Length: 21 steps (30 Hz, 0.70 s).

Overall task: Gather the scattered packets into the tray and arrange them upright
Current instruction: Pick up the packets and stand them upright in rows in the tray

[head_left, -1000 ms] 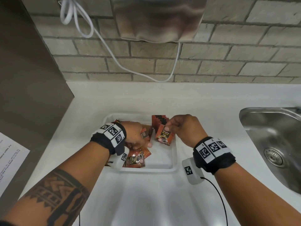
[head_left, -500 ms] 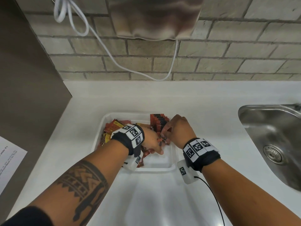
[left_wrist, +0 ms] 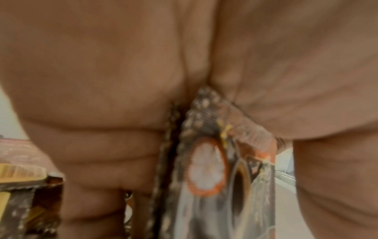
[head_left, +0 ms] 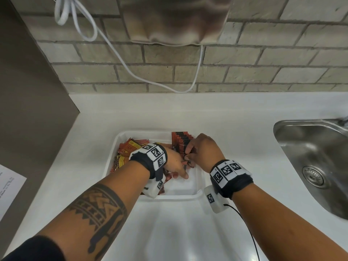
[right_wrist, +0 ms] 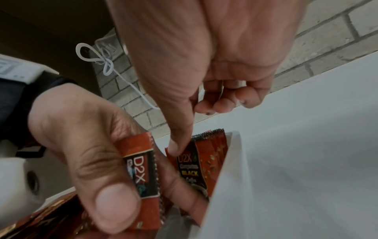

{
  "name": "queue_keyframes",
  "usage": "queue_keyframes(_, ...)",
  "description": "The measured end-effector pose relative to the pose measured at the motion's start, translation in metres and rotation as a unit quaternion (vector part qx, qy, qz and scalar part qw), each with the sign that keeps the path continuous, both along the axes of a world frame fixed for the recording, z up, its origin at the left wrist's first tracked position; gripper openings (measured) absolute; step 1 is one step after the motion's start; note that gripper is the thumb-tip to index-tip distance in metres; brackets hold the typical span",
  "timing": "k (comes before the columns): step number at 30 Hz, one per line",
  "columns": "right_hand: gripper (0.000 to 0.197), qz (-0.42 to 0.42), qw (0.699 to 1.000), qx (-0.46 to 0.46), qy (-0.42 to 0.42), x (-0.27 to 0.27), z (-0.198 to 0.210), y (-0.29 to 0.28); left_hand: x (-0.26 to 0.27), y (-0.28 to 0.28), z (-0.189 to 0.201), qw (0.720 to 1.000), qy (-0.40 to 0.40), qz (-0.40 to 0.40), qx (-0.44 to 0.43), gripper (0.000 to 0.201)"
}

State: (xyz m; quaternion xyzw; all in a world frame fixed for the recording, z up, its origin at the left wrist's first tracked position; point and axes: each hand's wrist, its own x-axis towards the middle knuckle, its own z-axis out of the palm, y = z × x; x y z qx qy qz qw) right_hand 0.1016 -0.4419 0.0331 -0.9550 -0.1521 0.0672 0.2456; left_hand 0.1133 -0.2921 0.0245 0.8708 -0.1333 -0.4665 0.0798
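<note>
A white tray (head_left: 180,196) sits on the counter. Several red-and-black coffee packets stand upright in a row (head_left: 181,142) at its back right. Loose packets (head_left: 130,147) lie piled in its left half. My left hand (head_left: 183,167) is inside the tray and pinches a red packet (right_wrist: 143,174) between thumb and fingers, just left of the row. The left wrist view shows that packet (left_wrist: 214,161) pressed in my palm. My right hand (head_left: 186,156) is at the near end of the row (right_wrist: 206,161), thumb pressing on the front packet with the fingers curled behind.
A steel sink (head_left: 316,162) is sunk into the counter at the right. A dark cabinet side (head_left: 28,110) walls off the left, with a sheet of paper (head_left: 9,189) on it. A white cable (head_left: 131,72) hangs along the brick wall.
My right hand carried its tilted packet back to the upright row and pressed it against the row's end. My left hand moved right across the tray with a packet, uncovering the loose pile.
</note>
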Motion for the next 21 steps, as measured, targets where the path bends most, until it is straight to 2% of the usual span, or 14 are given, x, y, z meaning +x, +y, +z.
queue_keyframes(6,0.015,0.007,1.000,0.008,-0.004,0.002,-0.002,-0.001,-0.001,0.001,0.001,1.000,0.001,0.007,-0.002,0.043)
queue_keyframes(10,0.014,0.009,1.000,0.009,-0.005,0.002,-0.002,-0.002,-0.003,0.004,0.001,1.000,0.014,0.024,-0.014,0.051)
queue_keyframes(12,0.013,0.004,1.000,0.014,-0.004,0.001,0.000,-0.003,-0.004,0.006,0.003,0.999,0.016,0.034,-0.035,0.044)
queue_keyframes(15,0.008,-0.007,0.999,0.053,-0.008,-0.001,0.005,-0.006,-0.006,0.017,0.010,0.993,0.037,0.065,-0.094,0.018)
queue_keyframes(16,0.004,-0.013,0.997,0.070,-0.009,-0.002,0.008,-0.008,-0.006,0.022,0.013,0.988,0.044,0.072,-0.126,0.017)
queue_keyframes(18,0.009,-0.018,0.995,0.100,-0.009,-0.006,0.016,-0.011,-0.008,0.033,0.020,0.975,0.044,0.083,-0.199,0.021)
queue_keyframes(21,0.014,0.001,0.986,0.163,0.040,-0.013,0.028,-0.013,-0.013,0.044,0.029,0.938,0.035,0.128,-0.319,0.018)
